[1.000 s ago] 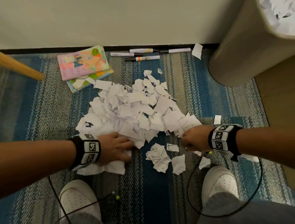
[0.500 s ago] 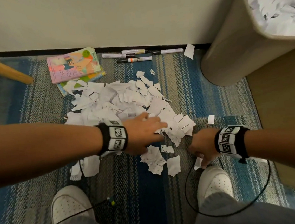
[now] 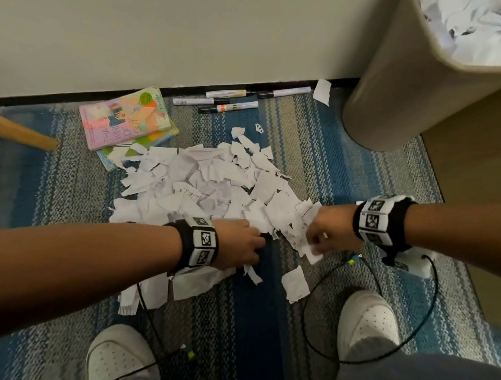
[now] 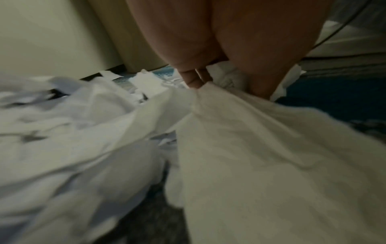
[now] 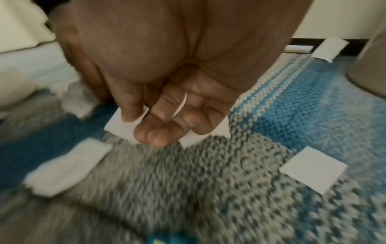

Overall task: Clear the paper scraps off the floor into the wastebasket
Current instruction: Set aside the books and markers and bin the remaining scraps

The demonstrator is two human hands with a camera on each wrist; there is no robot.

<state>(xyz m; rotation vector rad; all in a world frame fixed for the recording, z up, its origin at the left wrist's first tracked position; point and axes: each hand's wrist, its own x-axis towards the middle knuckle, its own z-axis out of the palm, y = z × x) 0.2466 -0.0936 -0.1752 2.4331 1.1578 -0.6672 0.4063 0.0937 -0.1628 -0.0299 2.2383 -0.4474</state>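
White paper scraps (image 3: 212,187) heap mid-frame on the rug; the wastebasket (image 3: 409,79) stands upper right. Light and flimsy, they want scooping from underneath. Left hand (image 3: 239,245) clutches a bunch; right hand (image 3: 328,231) pinches a few.

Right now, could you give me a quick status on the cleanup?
Left hand grips paper scraps; right hand pinches a few. Most still on rug. Wastebasket nearly full. Books, markers beside pile.

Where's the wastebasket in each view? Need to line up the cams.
Head: wastebasket at top right, scraps inside.
Left wrist: the beige upright shape by the wall at upper left may be it; too blurred to tell.
Right wrist: wastebasket cut off at the right edge.
Shared landmark: lone scrap against the baseboard, beside it.
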